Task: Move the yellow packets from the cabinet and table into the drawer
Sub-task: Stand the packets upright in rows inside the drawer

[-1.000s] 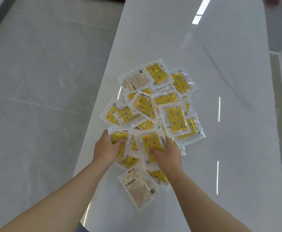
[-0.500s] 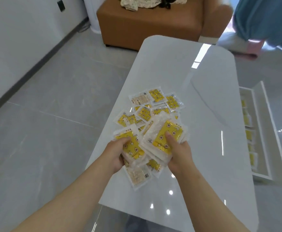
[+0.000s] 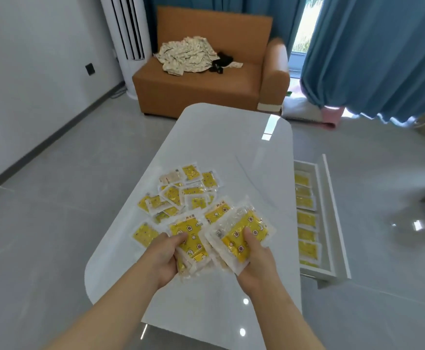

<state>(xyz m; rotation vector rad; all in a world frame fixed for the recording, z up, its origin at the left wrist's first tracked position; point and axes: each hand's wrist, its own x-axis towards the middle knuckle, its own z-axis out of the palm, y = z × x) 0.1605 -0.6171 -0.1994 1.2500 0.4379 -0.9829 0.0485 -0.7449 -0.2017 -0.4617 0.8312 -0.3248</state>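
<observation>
Over the near half of the glossy white table (image 3: 221, 152), seen from the head camera, both hands hold fanned stacks of yellow packets just above the top. The left hand (image 3: 159, 258) pinches its stack (image 3: 190, 242) thumb on top, fingers beneath; the right hand (image 3: 255, 256) does the same with its stack (image 3: 241, 232), the grip pressed on the packets. Beyond the hands a loose heap of packets (image 3: 181, 193) lies near the table's left edge, one flat packet (image 3: 144, 234) apart at the near left. The far half and right side of the table are bare up to the rounded corners. Beside the right edge, lower down, an open white drawer (image 3: 332, 210) holds a row of packets (image 3: 306, 221). Grey floor lies open to the left. The printing on the packets is too small to read.
</observation>
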